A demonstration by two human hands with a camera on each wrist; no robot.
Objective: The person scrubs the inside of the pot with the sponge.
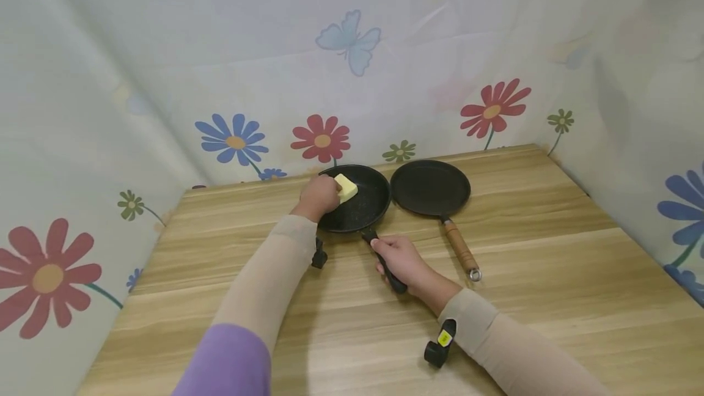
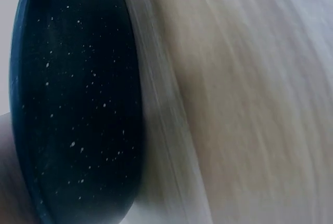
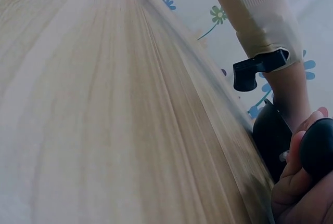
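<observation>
A black frying pan (image 1: 363, 216) sits toward the back of the wooden table, and its speckled outer side shows close up in the left wrist view. My right hand (image 1: 404, 260) grips the pan's black handle (image 1: 392, 274), thumb along the top. Over the left part of the pan, my left hand (image 1: 321, 195) holds a pale yellow sponge (image 1: 346, 187) against the inner surface; most of its fingers are hidden behind the hand. In the right wrist view, fingers (image 3: 291, 182) curl round the handle end (image 3: 318, 148).
A flat black griddle pan (image 1: 431, 187) with a wooden handle (image 1: 461, 246) lies just right of the frying pan. Wood-grain table (image 1: 220, 249) extends to both sides. A flower-print curtain (image 1: 264, 78) stands behind the table. Black wrist cameras (image 1: 438, 347) hang below the sleeves.
</observation>
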